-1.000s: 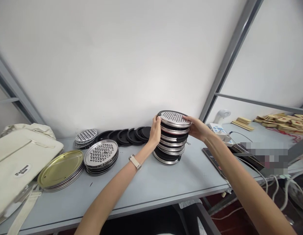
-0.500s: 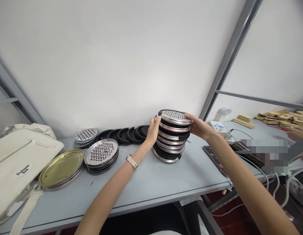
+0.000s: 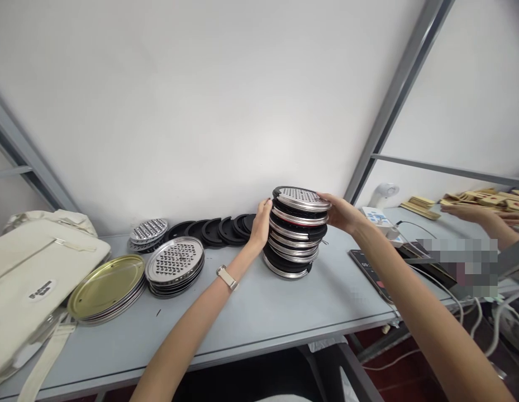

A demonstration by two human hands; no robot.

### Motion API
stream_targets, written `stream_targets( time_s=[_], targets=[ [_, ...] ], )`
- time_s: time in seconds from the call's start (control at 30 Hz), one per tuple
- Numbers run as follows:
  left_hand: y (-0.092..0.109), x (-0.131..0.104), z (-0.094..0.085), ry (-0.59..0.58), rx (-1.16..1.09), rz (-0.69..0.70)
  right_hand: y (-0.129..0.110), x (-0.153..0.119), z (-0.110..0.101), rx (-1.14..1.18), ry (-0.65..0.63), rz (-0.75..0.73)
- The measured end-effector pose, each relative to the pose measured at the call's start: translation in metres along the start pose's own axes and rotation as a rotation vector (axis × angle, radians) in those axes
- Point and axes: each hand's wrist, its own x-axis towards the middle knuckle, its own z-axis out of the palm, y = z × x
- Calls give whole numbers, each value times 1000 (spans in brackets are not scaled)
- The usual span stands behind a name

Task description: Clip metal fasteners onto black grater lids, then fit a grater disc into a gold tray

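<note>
A tall, slightly leaning stack of round metal grater discs with black holders between them stands on the grey table. My left hand presses against its upper left side, the fingers partly hidden behind it. On the upper right, my right hand grips the rim near the top disc. To the left is a lower pile of grater discs, with gold-coloured round lids beside it. Several black part-round pieces lie overlapped along the wall, next to smaller grater discs.
A cream bag lies at the left end of the table. At right are a phone, a white box and cables. Another person's hands reach over wooden pieces beyond the metal frame.
My left hand's fingers have drawn closer together against the stack, which looks almost unmoved. The other person's hands have come further into view over the wooden pieces.
</note>
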Motion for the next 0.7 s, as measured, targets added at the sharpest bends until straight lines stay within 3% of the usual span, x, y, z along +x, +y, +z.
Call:
stream_targets(
  time_s=[0.1, 0.43, 0.7],
  targets=[
    [6, -1, 2, -44, 93, 143, -2, 0, 2, -5, -1, -21],
    [25, -13, 15, 36, 322, 160, -7, -16, 11, -96, -13, -206],
    [38, -11, 20, 50, 287, 198, -10, -17, 16, -88, 9, -269]
  ],
)
